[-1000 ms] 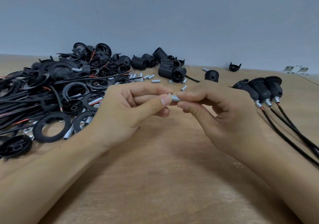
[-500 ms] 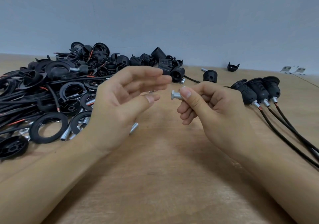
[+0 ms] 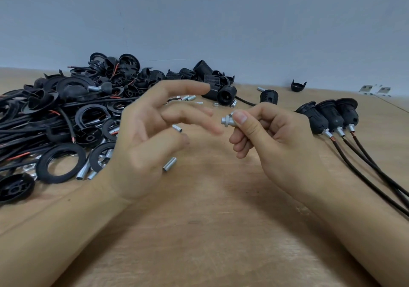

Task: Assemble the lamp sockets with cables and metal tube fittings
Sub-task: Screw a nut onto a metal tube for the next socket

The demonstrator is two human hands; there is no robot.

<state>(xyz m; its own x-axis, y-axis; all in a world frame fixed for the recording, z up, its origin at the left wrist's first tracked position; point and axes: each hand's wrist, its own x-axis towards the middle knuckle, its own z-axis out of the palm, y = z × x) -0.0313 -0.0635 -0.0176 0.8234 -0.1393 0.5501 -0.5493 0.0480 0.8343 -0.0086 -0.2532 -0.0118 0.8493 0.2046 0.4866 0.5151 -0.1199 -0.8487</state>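
The right hand [image 3: 272, 140] pinches a short metal tube fitting [image 3: 228, 121] between thumb and forefinger, with its flanged end pointing left, toward the left hand [image 3: 146, 145]; its long axis lies roughly level, running left to right across the view. The left hand hangs just beside it, fingers spread and blurred, holding nothing that can be made out, its fingertips near the fitting's free end but apart from it. The right hand is therefore the only one on the part, and the left is the free one, nearer the pile of black socket parts and cables [image 3: 73, 118] heaped on the far left of the table [image 3: 210, 231]. Loose plain tubes lie on the table below and behind the left hand, one [image 3: 169, 164] just under the palm, another [image 3: 177, 128] between the fingers and thumb in the view. Three finished sockets with cables [image 3: 327, 118] rest to the right, well apart from the fitting. Compared with a second ago, when both hands pinched the fitting together at their fingertips, the left has let go and opened wide, while the right keeps the piece and has lifted it slightly. Probably the next piece wanted is a cable or socket from the pile, on the left hand's side.
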